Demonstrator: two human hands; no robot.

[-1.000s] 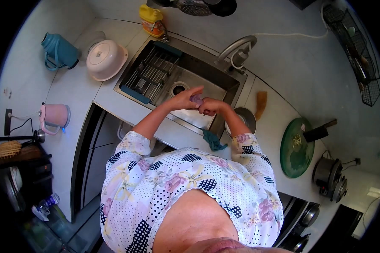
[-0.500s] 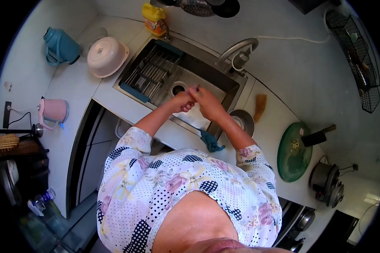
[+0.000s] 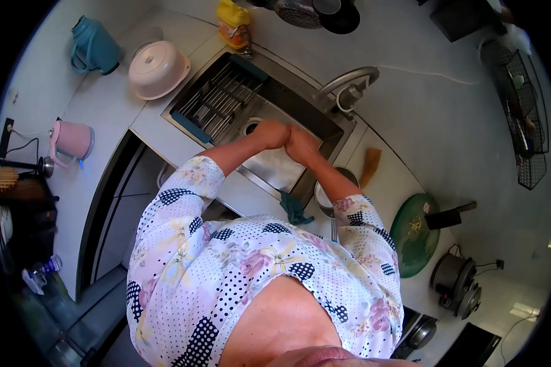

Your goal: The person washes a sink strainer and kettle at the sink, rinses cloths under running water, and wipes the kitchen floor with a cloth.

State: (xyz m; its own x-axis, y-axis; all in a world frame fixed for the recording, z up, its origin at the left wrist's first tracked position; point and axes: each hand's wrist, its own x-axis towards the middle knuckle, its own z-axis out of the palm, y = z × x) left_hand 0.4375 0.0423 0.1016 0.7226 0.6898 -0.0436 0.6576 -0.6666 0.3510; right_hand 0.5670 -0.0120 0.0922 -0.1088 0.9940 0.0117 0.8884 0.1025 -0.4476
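Over the sink (image 3: 315, 116), my left hand (image 3: 272, 134) and my right hand (image 3: 302, 145) meet, touching each other. Both look closed, with the backs of the hands toward me and the fingers curled down out of sight. Whatever lies between them, if anything, is hidden. Just past my left hand is the drain (image 3: 250, 126). A slatted metal rack (image 3: 217, 101) with teal ends spans the left of the basin. The curved faucet (image 3: 349, 76) rises at the back right, beyond my right hand. A dark green cloth (image 3: 295, 209) hangs at the sink's front edge.
Right of the sink stand a metal bowl (image 3: 324, 199), a tan brush-like object (image 3: 371, 165) and a green cutting board (image 3: 413, 235) with a cleaver (image 3: 444, 219). Leftward are an upturned pink basin (image 3: 159, 68), a pink kettle (image 3: 72, 140), a blue jug (image 3: 96, 46) and a yellow bottle (image 3: 232, 24).
My hands have turned so their backs face up and the fingers no longer show. They have shifted slightly within the sink. The whole view has tilted a little.
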